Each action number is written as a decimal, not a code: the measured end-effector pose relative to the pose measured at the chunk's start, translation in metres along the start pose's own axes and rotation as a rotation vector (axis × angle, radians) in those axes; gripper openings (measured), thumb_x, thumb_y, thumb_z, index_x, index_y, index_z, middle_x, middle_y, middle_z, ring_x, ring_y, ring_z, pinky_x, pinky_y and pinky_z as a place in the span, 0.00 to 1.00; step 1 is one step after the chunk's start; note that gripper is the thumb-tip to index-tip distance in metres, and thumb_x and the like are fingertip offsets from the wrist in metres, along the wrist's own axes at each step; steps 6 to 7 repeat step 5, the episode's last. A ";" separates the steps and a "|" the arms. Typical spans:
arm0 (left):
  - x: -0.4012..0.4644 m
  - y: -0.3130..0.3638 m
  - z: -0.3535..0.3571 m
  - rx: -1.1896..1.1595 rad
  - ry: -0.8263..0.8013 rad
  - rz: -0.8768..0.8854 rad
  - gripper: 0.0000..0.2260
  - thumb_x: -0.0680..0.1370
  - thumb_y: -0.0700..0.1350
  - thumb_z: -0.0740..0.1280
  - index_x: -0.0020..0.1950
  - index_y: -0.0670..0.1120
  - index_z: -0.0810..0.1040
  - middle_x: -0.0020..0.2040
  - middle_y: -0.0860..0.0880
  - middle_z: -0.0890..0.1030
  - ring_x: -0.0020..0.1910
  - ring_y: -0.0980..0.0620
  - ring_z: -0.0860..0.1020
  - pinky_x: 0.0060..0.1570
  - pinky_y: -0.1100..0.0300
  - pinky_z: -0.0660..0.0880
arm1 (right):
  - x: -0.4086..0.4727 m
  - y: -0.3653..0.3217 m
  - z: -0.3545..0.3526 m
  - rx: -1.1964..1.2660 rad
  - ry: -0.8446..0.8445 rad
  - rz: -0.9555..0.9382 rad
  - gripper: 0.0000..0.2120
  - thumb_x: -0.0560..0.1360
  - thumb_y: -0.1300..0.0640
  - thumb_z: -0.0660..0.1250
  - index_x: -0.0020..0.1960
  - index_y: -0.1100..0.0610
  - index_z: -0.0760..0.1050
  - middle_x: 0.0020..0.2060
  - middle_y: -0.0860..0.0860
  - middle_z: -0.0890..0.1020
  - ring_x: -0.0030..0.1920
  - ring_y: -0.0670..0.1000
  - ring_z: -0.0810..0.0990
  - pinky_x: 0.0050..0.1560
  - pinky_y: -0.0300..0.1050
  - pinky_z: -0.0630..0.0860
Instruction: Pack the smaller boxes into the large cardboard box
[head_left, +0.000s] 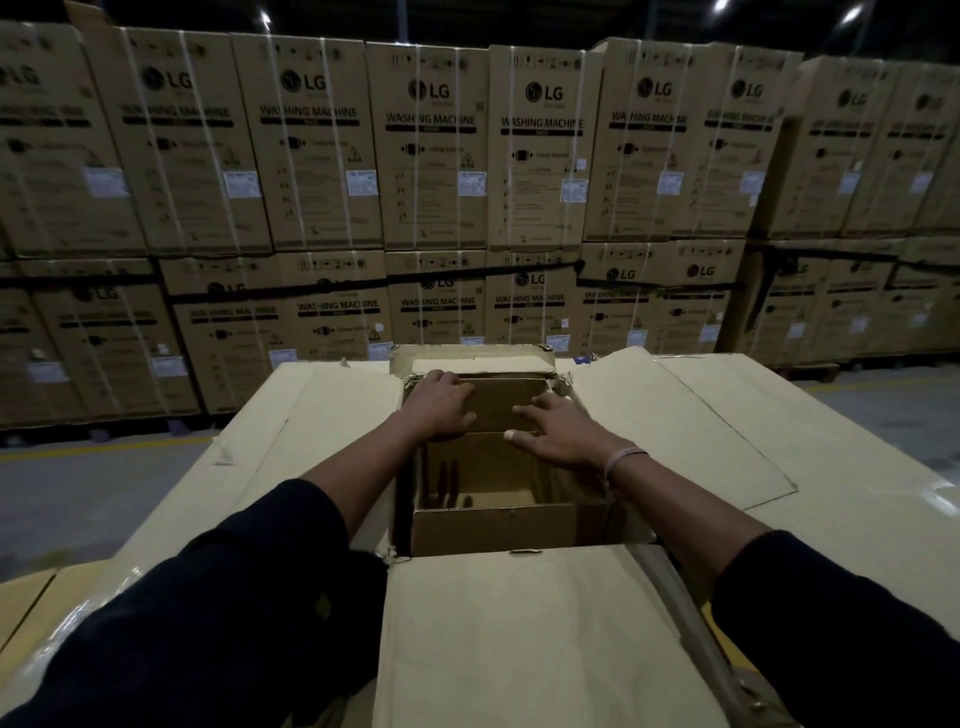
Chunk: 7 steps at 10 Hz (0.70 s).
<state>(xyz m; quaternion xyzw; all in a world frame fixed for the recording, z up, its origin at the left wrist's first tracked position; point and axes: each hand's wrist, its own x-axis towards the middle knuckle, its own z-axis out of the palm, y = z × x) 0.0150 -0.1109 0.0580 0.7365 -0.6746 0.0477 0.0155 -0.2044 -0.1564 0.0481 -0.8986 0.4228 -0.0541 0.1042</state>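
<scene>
Dark sleeves (234, 597) filled the lower frame. At centre, the left hand (441, 402) and right hand (553, 434) were pressed flat, fingers straight, on a smaller box (506, 410) inside the large cardboard box (675, 415); even pressure should be kept.

We counted one large cardboard box (675, 431), its four flaps folded outward. Inside it we counted two smaller boxes: one closed box (506, 402) at the far end and one open box (511, 530) nearer the camera. Two hands reached in, a left hand (441, 402) and a right hand (558, 431), with one wristband (621, 460). Behind stood two tiers of washing machine cartons (431, 145); blur at the edges kept us from an exact total.
</scene>
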 end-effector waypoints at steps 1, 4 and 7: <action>-0.014 -0.002 0.002 -0.033 0.018 -0.006 0.30 0.83 0.58 0.63 0.82 0.51 0.62 0.83 0.42 0.58 0.82 0.40 0.53 0.79 0.43 0.54 | 0.000 0.004 0.005 -0.033 0.024 0.026 0.35 0.82 0.33 0.56 0.84 0.46 0.56 0.84 0.57 0.53 0.83 0.61 0.47 0.81 0.60 0.48; -0.065 -0.010 -0.003 -0.125 0.096 -0.082 0.33 0.83 0.62 0.60 0.85 0.52 0.54 0.85 0.42 0.48 0.83 0.40 0.45 0.81 0.42 0.47 | -0.016 0.015 -0.007 -0.087 0.095 0.128 0.37 0.84 0.34 0.51 0.85 0.47 0.43 0.84 0.58 0.41 0.83 0.62 0.37 0.81 0.62 0.38; -0.082 -0.013 -0.008 -0.148 0.176 -0.105 0.33 0.84 0.62 0.57 0.85 0.52 0.50 0.84 0.40 0.45 0.83 0.39 0.41 0.81 0.42 0.43 | -0.024 0.020 -0.018 -0.121 0.161 0.138 0.37 0.84 0.33 0.49 0.85 0.47 0.41 0.84 0.59 0.40 0.83 0.61 0.35 0.81 0.62 0.36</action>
